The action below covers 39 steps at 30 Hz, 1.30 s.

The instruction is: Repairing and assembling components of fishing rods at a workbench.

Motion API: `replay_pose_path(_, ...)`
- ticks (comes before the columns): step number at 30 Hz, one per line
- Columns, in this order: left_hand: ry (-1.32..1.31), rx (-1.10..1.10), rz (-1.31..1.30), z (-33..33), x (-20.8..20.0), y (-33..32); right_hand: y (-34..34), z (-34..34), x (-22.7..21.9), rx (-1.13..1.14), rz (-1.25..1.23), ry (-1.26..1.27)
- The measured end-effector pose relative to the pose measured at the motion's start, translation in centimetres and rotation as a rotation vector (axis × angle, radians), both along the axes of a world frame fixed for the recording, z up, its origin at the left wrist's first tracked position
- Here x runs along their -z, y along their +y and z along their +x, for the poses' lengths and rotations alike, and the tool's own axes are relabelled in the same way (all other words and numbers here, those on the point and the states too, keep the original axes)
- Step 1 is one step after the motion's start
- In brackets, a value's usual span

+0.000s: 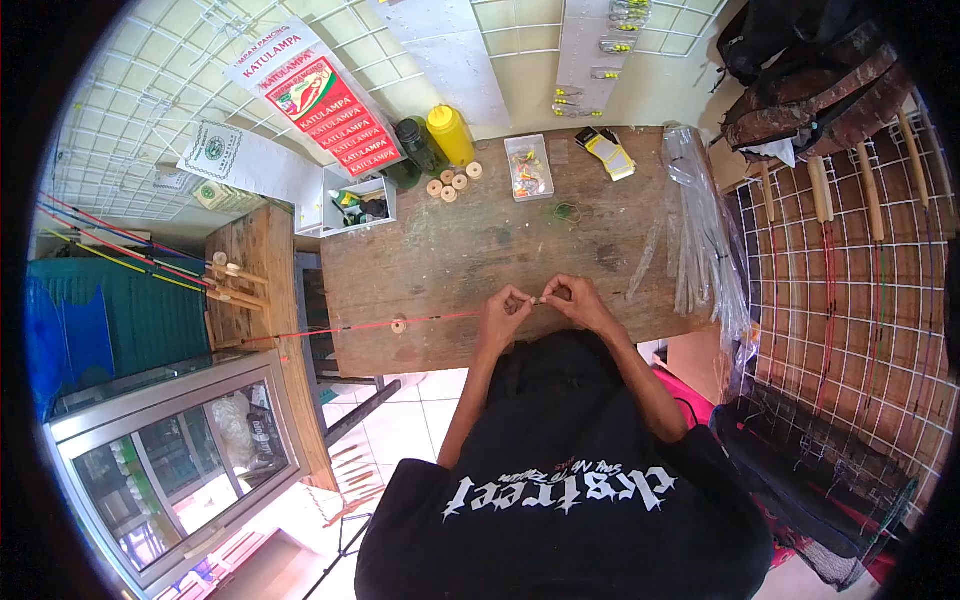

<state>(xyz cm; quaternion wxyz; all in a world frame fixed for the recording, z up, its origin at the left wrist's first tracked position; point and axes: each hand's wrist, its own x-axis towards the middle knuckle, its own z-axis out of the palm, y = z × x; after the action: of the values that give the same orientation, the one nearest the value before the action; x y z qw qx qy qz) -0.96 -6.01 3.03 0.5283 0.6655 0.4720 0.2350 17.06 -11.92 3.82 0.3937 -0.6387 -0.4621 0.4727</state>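
Two pinches, left hand (504, 314) and right hand (577, 302) grasping one small piece (539, 300) | over table's (470, 255) near side, red rod (440, 319) to left | advise light grip, steady wrists

Yellow bottle (450, 137) beside a dark bottle (424, 148), glass-fronted cabinet (182, 455) at lower left

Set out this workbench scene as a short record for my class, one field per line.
Left hand: pinching a small item, too small to identify
Right hand: pinching the same item
Rod: thin, red, extending leftward from the left hand
Surface: wooden table
Toward the back: yellow squeeze bottle, white tray, round wooden pieces
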Motion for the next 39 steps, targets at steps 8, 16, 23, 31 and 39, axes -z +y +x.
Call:
replay_pose_path(8, 0.014, 0.03, 0.128, -0.8, 0.3, -0.4, -0.6, 1.0, 0.4, -0.047, 0.131, -0.227)
replay_pose_path(16, 0.166, 0.091, 0.312, -1.1, 0.0, -0.3, -0.8, 1.4, -0.1, -0.109, 0.043, -0.334)
replay_pose_path(23, 0.17, 0.087, 0.255, -1.4, 0.3, -0.3, -0.8, 1.5, -0.4, -0.112, 0.041, -0.333)
replay_pose_path(31, 0.108, 0.1, 0.285, -1.4, 0.0, -0.2, -0.9, 1.3, 0.3, -0.101, -0.017, -0.323)
replay_pose_path(39, 0.171, 0.051, 0.103, -1.3, -0.9, -0.1, -1.2, 3.3, -2.8, -0.1, -0.005, -0.26)
